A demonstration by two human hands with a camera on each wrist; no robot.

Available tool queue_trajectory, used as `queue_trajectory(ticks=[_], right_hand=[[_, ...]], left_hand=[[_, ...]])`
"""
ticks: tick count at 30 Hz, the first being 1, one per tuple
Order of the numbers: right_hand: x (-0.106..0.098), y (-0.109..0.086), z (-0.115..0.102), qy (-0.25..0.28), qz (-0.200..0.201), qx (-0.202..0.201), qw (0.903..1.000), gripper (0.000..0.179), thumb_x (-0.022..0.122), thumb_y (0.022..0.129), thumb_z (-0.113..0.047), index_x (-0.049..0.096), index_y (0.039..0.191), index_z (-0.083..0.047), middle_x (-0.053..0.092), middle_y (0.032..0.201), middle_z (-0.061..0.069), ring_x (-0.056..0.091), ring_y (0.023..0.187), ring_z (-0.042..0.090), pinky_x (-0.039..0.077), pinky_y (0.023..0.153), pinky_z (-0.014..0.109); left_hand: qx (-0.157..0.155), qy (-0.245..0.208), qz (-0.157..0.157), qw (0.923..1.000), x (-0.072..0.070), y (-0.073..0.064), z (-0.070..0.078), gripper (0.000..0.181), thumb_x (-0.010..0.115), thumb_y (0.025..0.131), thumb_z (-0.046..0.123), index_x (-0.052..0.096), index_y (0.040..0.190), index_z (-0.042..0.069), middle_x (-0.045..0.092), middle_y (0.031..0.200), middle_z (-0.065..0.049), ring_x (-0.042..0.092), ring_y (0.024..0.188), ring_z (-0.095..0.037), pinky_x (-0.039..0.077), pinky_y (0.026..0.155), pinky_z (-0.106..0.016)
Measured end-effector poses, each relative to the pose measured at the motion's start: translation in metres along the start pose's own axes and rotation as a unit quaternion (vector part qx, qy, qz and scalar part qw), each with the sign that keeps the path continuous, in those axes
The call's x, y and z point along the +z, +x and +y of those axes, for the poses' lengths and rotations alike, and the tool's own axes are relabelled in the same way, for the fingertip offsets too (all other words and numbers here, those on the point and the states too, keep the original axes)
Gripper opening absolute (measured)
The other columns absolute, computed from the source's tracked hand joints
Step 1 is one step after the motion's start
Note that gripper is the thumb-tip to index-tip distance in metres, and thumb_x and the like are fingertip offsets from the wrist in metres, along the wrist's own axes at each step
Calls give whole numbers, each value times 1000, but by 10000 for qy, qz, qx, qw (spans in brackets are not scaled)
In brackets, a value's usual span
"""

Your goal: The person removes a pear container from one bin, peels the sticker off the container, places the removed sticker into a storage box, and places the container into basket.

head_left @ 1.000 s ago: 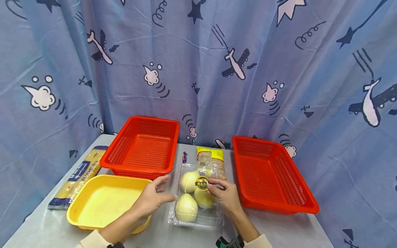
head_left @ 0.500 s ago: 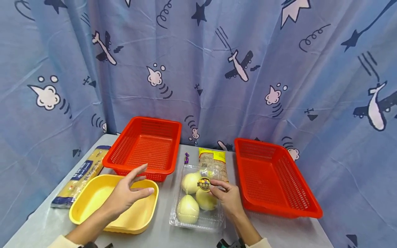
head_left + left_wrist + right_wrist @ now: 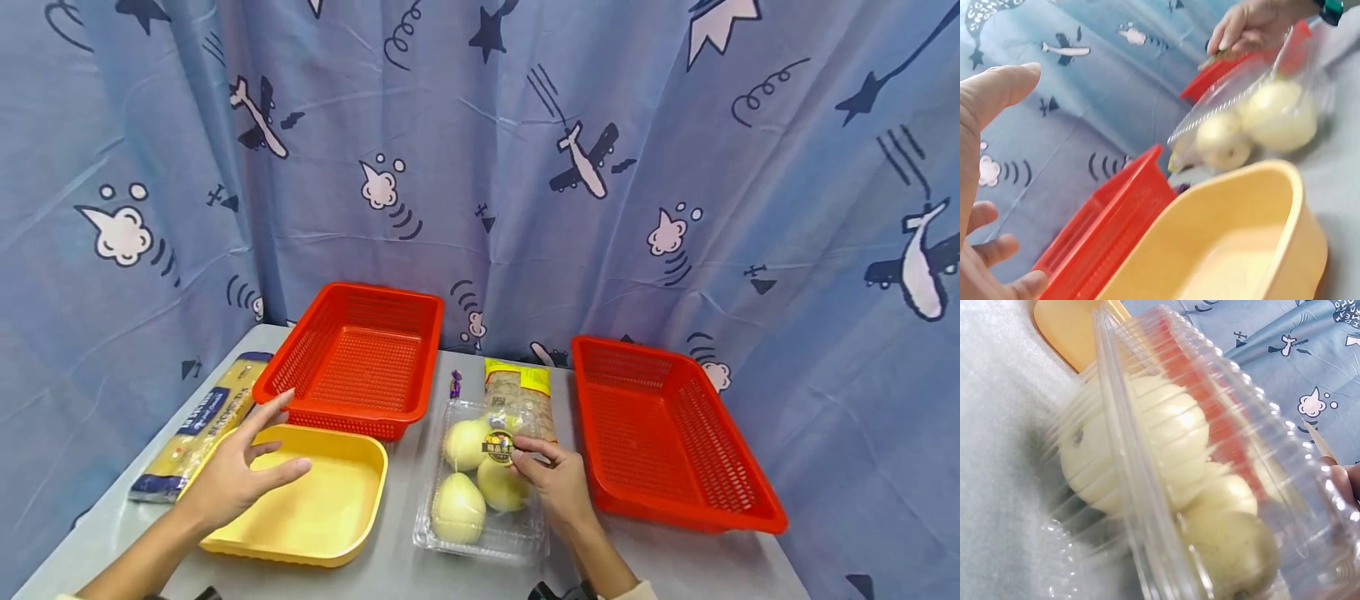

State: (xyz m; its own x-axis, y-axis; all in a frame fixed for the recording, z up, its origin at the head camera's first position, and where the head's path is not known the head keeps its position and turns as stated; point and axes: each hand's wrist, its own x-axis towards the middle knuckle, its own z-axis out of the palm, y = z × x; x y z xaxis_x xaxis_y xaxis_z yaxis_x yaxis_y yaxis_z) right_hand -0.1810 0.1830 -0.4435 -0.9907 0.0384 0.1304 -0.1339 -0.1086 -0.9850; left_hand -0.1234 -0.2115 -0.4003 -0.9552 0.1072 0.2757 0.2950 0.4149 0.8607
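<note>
A clear plastic clamshell box (image 3: 517,533) of pale yellow pears (image 3: 459,507) sits on the table in the middle of the head view. My right hand (image 3: 553,479) is over the box's lid, thumb and fingertips pinching the right edge of a round black-and-gold sticker (image 3: 498,447). In the left wrist view, the sticker (image 3: 1213,60) shows almost edge-on at those fingertips. My left hand (image 3: 232,477) hangs over the yellow basin (image 3: 375,483) with its fingers spread and nothing between them. Through the clear wall, the right wrist view shows the pears (image 3: 1166,425) close up.
Two red plastic baskets stand behind, the left basket (image 3: 378,354) past the basin and the right basket (image 3: 660,442) beside the box. A yellow-and-blue packet (image 3: 202,421) lies far left. Behind the box are a yellow-topped bag (image 3: 517,383) and a small purple-wrapped candy (image 3: 455,385).
My left hand has moved left, from beside the pear box to over the yellow basin. The right hand stays at the sticker. The head view has shifted slightly.
</note>
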Motion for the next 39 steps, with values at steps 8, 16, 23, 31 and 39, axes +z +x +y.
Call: queue_trajectory(ticks=[8, 16, 23, 31, 39], right_hand=[[0, 0, 0, -32, 20, 63, 10000, 28, 66, 82, 14, 61, 109, 22, 62, 110, 26, 68, 72, 18, 56, 70, 30], [2, 3, 1, 99, -12, 30, 9999, 30, 66, 82, 15, 60, 110, 22, 62, 109, 26, 68, 74, 18, 56, 70, 30], [1, 2, 1, 48, 49, -24, 10000, 29, 65, 81, 17, 59, 109, 24, 63, 105, 26, 68, 71, 18, 56, 69, 30], [1, 1, 3, -4, -72, -87, 9999, 30, 65, 81, 16, 59, 109, 23, 63, 102, 23, 68, 72, 19, 56, 68, 31], [1, -1, -2, -57, 7, 108, 9999, 29, 64, 82, 16, 60, 111, 21, 63, 103, 24, 68, 74, 20, 56, 71, 33]], left_hand=[[-233, 1108, 182, 9934, -22, -10, -16, 87, 76, 83, 33, 27, 154, 21, 26, 154, -15, 34, 130, -38, 44, 96, -36], [-247, 1391, 280, 9896, -42, -24, -43, 92, 79, 80, 33, 25, 154, 24, 23, 154, -20, 24, 132, -50, 25, 87, -77], [-449, 1478, 172, 9878, -47, -35, -63, 96, 78, 79, 33, 21, 155, 19, 21, 154, -24, 21, 132, -53, 19, 87, -80], [210, 1462, 310, 9885, -44, -46, -88, 96, 80, 75, 23, 27, 152, 6, 20, 153, -28, 11, 135, -56, -1, 102, -71], [-131, 1574, 89, 9874, -37, -52, -97, 100, 80, 75, 29, 23, 152, 1, 16, 153, -29, 10, 135, -56, 9, 94, -78]])
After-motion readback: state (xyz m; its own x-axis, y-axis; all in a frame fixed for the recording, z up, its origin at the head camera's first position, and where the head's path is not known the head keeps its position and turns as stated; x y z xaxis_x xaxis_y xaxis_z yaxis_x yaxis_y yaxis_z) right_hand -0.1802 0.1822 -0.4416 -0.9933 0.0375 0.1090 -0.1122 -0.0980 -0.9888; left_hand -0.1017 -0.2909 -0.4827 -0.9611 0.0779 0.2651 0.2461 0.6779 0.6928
